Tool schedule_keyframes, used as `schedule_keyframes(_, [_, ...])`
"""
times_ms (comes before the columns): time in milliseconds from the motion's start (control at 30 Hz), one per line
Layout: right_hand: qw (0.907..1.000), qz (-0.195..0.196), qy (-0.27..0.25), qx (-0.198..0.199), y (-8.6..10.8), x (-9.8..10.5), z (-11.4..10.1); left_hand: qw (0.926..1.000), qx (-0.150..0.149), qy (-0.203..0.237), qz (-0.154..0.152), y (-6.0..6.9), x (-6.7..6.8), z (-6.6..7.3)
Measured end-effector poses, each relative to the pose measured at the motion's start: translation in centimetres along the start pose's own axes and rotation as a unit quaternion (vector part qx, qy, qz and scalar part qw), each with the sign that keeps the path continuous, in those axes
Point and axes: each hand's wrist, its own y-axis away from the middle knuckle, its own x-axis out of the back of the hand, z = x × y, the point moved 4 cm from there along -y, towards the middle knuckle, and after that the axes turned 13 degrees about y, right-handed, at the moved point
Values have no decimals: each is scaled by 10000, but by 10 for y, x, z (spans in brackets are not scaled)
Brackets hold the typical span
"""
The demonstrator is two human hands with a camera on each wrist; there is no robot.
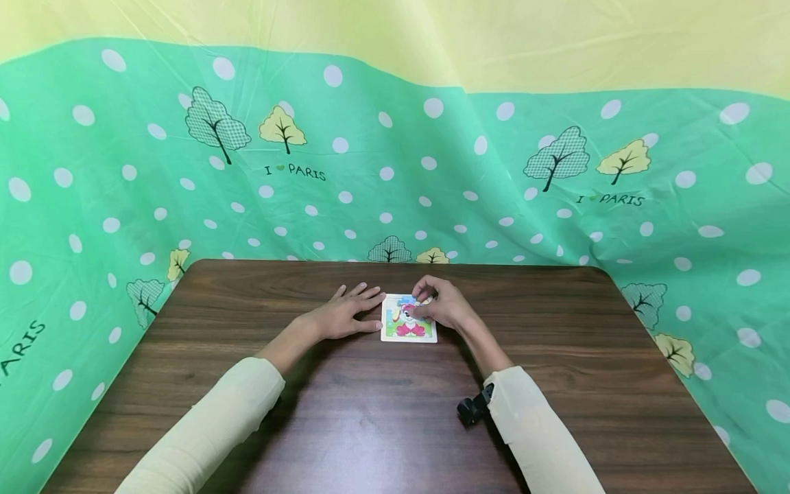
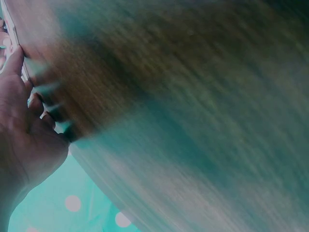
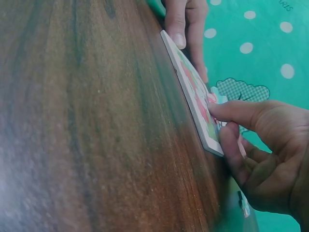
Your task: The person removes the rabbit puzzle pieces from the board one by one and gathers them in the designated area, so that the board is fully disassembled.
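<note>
A small square picture puzzle (image 1: 410, 330) with a white frame lies flat on the table; it shows a cartoon animal in pink. On its left edge rest the thumb and a fingertip of my left hand (image 1: 336, 319), the fingers spread and fairly straight. Over the puzzle's upper right, my right hand (image 1: 447, 305) pinches a small puzzle piece (image 3: 218, 95) between thumb and curled fingers. The piece stands tilted above the board in the right wrist view, and the fingers hide part of it. The left wrist view catches the left hand (image 2: 31, 121) beside the board's edge.
Another small coloured piece (image 3: 244, 205) lies on the table beyond the right hand. The dark wooden table (image 1: 382, 412) reaches back to a green dotted curtain (image 1: 345, 171). A black wrist camera (image 1: 474, 408) is strapped at the right sleeve.
</note>
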Motion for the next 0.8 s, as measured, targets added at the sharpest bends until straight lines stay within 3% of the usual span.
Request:
schedule_keyframes(133, [10000,47,-22,37,0,-1,0,10000,46,-48,-12,1,1,2])
schedule_keyframes(333, [9994,227,132,236,1,-1,-2,9997,121,-192,30,-12,-5,-21])
schedule_keyframes(400, [9991,260,243,212,1,-1,-2,9998,141,-154,7,-13,-6,-23])
schedule_keyframes(633, [9971,243,707,117,2,-3,-5,9999,156,-68,-7,-5,-2,-9])
schedule_keyframes(800, [9977,204,635,102,3,-4,-4,9999,152,7,-62,2,2,5])
